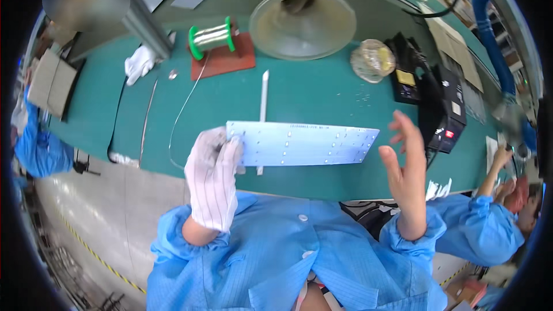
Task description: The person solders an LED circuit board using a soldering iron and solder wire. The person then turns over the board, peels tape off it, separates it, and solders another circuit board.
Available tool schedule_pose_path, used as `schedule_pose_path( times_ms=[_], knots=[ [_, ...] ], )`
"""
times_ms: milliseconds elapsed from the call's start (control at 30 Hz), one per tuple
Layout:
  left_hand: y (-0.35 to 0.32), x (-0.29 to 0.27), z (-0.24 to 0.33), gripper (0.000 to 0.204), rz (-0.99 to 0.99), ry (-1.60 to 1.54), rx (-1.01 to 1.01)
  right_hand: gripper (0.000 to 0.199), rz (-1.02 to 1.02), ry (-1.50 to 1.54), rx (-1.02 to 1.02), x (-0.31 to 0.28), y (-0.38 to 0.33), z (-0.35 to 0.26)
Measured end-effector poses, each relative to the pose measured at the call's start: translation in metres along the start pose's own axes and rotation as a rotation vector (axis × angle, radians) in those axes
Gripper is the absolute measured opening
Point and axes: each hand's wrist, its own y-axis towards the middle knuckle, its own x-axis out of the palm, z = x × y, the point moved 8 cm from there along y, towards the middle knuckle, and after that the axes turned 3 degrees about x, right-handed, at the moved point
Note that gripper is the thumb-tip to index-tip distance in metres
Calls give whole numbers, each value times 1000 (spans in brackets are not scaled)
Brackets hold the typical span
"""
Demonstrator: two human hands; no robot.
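Observation:
My left hand (212,175), in a white striped glove, grips the left end of a long white circuit board (311,145). The board is held level above the bench, with small pads and holes scattered over its face. My bare right hand (406,167) is off the board's right end, fingers apart, holding nothing. A thin pale strip (264,95) lies on the bench and runs behind the board. Beyond the board, a spool of solder wire (212,38) with green flanges rests on a red-brown stand (245,57), its loose wire trailing toward my left hand.
A lamp-shaped hood (303,23) hangs over the green bench (322,92). To the right stand a black soldering station (452,101) and a round glass dish (373,60). A white glove (140,63) lies far left. A co-worker's blue sleeve (484,227) is at right.

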Motion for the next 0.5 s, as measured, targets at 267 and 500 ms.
schedule_pose_path(
  times_ms=[267, 500],
  knots=[
    [21, 3, -56, 25, -113, 514, -77, 32, -300, 712, 618, 91, -46, 44],
    [28, 22, -52, 35, -254, 1103, 134, 28, -272, 311, 506, 98, -34, 38]
  ],
)
